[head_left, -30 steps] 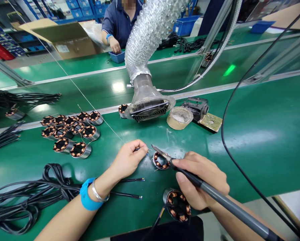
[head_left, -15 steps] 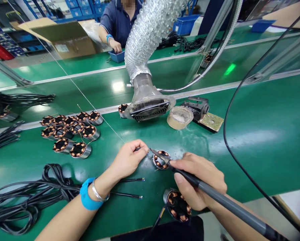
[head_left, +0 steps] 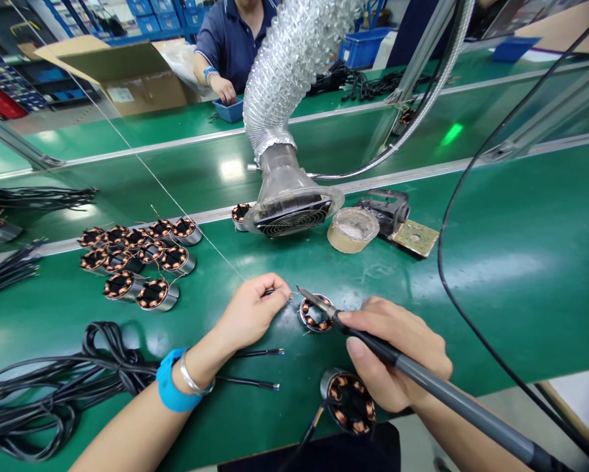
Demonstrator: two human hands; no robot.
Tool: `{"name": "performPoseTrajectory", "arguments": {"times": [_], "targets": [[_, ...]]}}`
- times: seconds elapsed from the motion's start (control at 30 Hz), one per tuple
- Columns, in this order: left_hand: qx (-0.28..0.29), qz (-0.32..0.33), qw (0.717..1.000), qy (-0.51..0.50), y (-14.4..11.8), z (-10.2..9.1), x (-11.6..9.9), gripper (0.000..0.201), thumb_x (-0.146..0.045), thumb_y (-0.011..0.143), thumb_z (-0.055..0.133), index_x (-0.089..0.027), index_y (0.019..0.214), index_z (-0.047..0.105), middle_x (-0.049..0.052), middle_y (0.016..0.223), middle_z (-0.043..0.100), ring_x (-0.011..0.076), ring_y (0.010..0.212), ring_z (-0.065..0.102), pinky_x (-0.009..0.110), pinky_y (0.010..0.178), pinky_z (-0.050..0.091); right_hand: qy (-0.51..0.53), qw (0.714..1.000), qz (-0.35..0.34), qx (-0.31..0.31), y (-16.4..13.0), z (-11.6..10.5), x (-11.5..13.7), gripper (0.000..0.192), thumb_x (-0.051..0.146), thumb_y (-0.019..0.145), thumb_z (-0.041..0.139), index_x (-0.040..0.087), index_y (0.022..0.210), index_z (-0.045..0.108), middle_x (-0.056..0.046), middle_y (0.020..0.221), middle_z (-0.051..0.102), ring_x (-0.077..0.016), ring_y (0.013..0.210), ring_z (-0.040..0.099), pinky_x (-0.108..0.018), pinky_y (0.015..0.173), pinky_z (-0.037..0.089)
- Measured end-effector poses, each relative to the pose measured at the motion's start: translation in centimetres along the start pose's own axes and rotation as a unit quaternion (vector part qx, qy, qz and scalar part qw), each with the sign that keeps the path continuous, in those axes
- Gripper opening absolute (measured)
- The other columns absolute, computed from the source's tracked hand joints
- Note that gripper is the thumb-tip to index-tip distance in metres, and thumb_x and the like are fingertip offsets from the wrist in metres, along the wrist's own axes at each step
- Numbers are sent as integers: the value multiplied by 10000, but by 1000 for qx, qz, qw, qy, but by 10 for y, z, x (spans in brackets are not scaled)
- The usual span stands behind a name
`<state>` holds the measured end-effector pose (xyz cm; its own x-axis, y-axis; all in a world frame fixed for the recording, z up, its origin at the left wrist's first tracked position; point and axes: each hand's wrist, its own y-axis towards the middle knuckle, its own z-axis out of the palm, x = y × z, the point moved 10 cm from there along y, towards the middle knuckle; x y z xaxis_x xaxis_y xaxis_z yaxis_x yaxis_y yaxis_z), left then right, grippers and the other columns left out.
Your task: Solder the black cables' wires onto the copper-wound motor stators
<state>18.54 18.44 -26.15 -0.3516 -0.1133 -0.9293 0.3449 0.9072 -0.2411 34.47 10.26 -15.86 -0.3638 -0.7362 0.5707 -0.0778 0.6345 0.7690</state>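
My left hand (head_left: 255,308) is closed in a pinch on the thin solder wire (head_left: 220,254), which runs down from the upper left. A short dark piece, perhaps a cable end, also shows between its fingers. In my right hand (head_left: 397,347) is a soldering iron (head_left: 452,400), its tip just right of my left fingertips. Under the tip lies a motor stator (head_left: 307,321) with copper windings. Nearer to me, a second stator (head_left: 348,401) with coloured leads and a black cable rests by the table edge. My left wrist wears a blue band (head_left: 171,383).
Several stators (head_left: 157,295) are grouped at left, behind coiled black cables (head_left: 53,387). A fume extractor hood (head_left: 294,190) hangs over the middle. Beside it sit a round tin (head_left: 352,231) and an iron stand (head_left: 415,237). Across the bench, a person's hand (head_left: 223,88) reaches into a blue tray (head_left: 229,113).
The soldering iron's tip has shifted slightly right and up, away from my left fingertips, with my right hand. My left hand has hardly moved. Cables and a stator at far left have slid left.
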Motion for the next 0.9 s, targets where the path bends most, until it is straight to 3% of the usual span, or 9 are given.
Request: {"name": "performPoseTrajectory", "arguments": {"times": [0.3,0.57,0.77,0.9], "targets": [[0,-2,1000,-4,0,1,0,214,-350,844,532,-163,742,549,-50,647,442,105,614,362,227,598,308,3,1000,-8,-6,-1,-1,0,328,53,742,570,135,1043,672,-35,660,607,-143,516,517,-301,453,423],[-4,-4,1000,-13,0,1,-1,206,-345,829,534,-162,738,561,-47,647,455,105,610,369,227,593,309,-10,999,-32,-14,-3,-5,1,371,47,755,577,127,1108,661,-63,789,609,-159,623,561,-315,510,474],[-2,-4,1000,-6,0,1,-1,231,-367,844,527,-164,735,546,-47,647,444,109,621,368,227,597,309,-12,999,-42,-29,-3,-7,0,409,89,781,569,175,1173,648,-49,806,582,-164,636,553,-316,522,472],[16,1,1000,-5,-4,4,-3,267,-391,884,497,-177,725,509,-59,622,391,106,592,334,223,571,287,4,1000,-22,6,1,2,-6,450,73,833,550,191,1265,584,-16,744,618,-139,576,562,-270,499,481]]}}
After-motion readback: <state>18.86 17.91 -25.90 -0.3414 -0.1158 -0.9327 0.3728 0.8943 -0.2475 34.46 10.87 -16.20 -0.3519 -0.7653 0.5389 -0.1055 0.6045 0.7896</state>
